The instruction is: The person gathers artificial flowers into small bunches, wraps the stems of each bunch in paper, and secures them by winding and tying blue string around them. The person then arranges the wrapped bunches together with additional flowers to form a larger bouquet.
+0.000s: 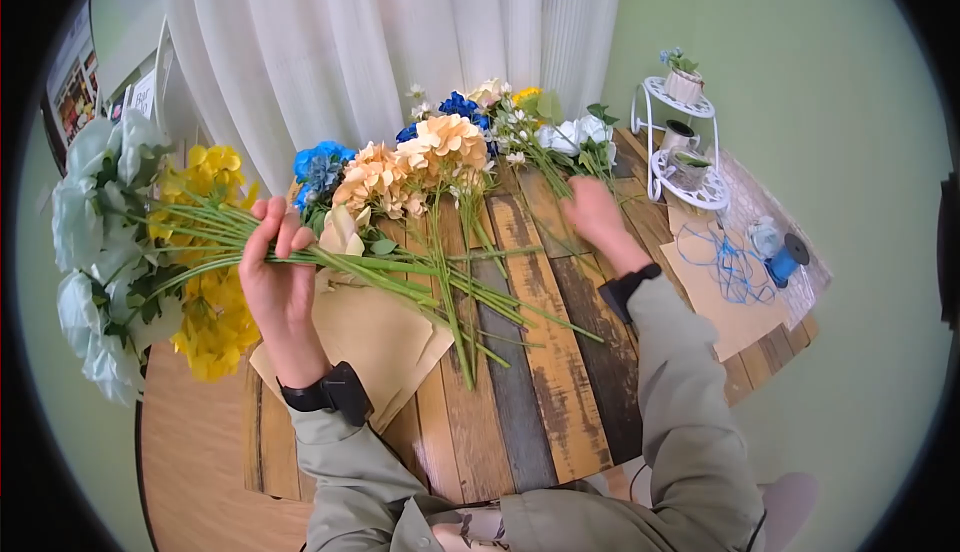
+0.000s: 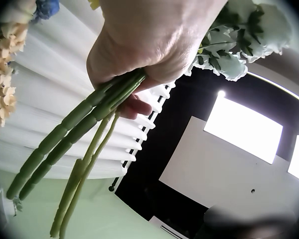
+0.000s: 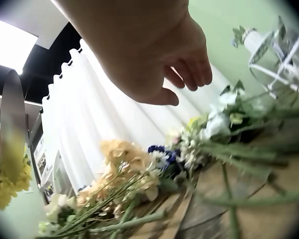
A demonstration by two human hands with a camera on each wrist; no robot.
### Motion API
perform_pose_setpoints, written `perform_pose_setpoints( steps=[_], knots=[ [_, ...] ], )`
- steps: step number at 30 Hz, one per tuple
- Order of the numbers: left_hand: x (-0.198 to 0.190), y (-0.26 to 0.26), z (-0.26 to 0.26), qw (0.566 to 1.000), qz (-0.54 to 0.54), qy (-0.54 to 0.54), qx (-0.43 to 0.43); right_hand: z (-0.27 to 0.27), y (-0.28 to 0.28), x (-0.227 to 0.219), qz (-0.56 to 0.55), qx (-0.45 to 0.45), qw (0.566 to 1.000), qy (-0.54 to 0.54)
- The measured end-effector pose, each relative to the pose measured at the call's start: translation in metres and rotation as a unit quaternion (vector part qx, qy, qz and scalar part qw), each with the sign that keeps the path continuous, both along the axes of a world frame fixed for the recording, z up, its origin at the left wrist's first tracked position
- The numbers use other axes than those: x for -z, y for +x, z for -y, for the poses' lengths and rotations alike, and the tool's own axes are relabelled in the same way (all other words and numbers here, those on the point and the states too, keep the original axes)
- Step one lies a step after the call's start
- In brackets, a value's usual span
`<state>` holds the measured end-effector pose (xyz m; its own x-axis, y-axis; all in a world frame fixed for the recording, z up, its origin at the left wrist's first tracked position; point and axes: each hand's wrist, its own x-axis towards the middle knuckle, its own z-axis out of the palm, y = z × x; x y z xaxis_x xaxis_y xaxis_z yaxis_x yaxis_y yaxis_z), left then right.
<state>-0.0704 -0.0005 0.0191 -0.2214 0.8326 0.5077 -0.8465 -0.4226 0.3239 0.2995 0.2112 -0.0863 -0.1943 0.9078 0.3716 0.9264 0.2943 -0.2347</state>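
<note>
My left hand [image 1: 282, 287] grips a bunch of green stems [image 2: 79, 117], fingers curled round them at the table's left side. At the far end of this bunch are pale blue artificial roses [image 1: 82, 297] and yellow flowers [image 1: 215, 302]. Over the back right of the table, my right hand [image 1: 596, 217] hovers by the stems of white flowers [image 1: 580, 137]. In the right wrist view its fingers [image 3: 192, 72] and thumb stand apart with nothing between them. Peach hydrangeas [image 1: 445, 147] lie between the hands, their stems pointing toward me.
Brown paper sheets [image 1: 350, 327] lie under the stems at left. Blue flowers [image 1: 322, 167] sit at the back. On the right are a white two-tier stand [image 1: 690, 187], a blue ribbon spool [image 1: 785, 264], tangled blue string [image 1: 735, 267] and more paper [image 1: 720, 327].
</note>
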Motion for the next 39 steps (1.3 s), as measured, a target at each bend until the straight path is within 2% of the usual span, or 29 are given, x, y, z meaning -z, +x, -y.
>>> perform_pose_setpoints(
  steps=[1,3,7,9,10,12,13,15,16,17,19,21,27,32,35,37,39],
  knots=[
    [-0.001,0.000,0.002,1.000,-0.002,-0.004,0.001,0.003,-0.016,0.009,0.063,0.039,0.994,-0.085],
    [-0.003,-0.002,0.007,0.999,0.005,0.037,-0.002,-0.005,-0.022,0.044,0.126,0.102,0.987,-0.022],
    [-0.010,-0.008,0.016,0.999,0.013,0.029,-0.030,-0.048,-0.019,0.077,0.124,0.119,0.983,-0.059],
    [-0.012,-0.011,0.020,0.998,0.006,0.043,-0.039,-0.065,-0.016,0.087,0.021,0.149,0.986,-0.074],
    [-0.013,-0.012,0.022,0.998,0.005,0.044,-0.045,-0.063,-0.015,0.079,0.023,0.149,0.986,-0.072],
    [-0.014,-0.016,0.020,0.998,0.009,0.047,-0.050,-0.064,-0.011,0.061,-0.080,0.092,0.991,-0.058],
    [-0.014,-0.015,0.020,0.997,0.001,0.049,-0.059,-0.062,-0.008,0.049,-0.076,0.091,0.991,-0.054],
    [-0.014,-0.013,0.025,0.996,-0.001,0.050,-0.071,-0.056,0.001,0.030,-0.288,0.008,0.955,0.065],
    [-0.015,-0.013,0.026,0.996,-0.002,0.048,-0.070,-0.080,0.014,0.038,-0.323,0.005,0.946,0.026],
    [-0.015,-0.012,0.026,0.997,-0.003,0.045,-0.068,-0.067,0.013,0.021,-0.319,0.005,0.947,0.025],
    [-0.013,-0.015,0.025,0.997,0.000,0.059,-0.049,-0.035,0.015,-0.019,-0.453,-0.056,0.880,-0.130],
    [-0.012,-0.014,0.026,0.997,0.003,0.076,-0.027,-0.015,0.014,-0.028,-0.435,-0.062,0.890,-0.119],
    [-0.015,-0.007,0.028,0.997,-0.012,0.071,-0.037,0.019,0.032,-0.024,-0.552,-0.103,0.821,-0.107],
    [-0.009,-0.006,0.029,0.996,-0.017,0.053,-0.067,0.029,0.042,-0.011,-0.560,-0.107,0.813,-0.120],
    [-0.005,-0.007,0.029,0.996,-0.023,0.054,-0.066,0.032,0.047,-0.008,-0.582,-0.111,0.794,-0.136],
    [-0.008,-0.005,0.029,0.996,-0.032,0.056,-0.064,0.033,0.053,-0.009,-0.628,-0.164,0.736,-0.195],
    [-0.014,-0.001,0.031,0.995,-0.040,0.007,-0.090,0.032,0.054,-0.009,-0.648,-0.156,0.721,-0.191]
  ],
)
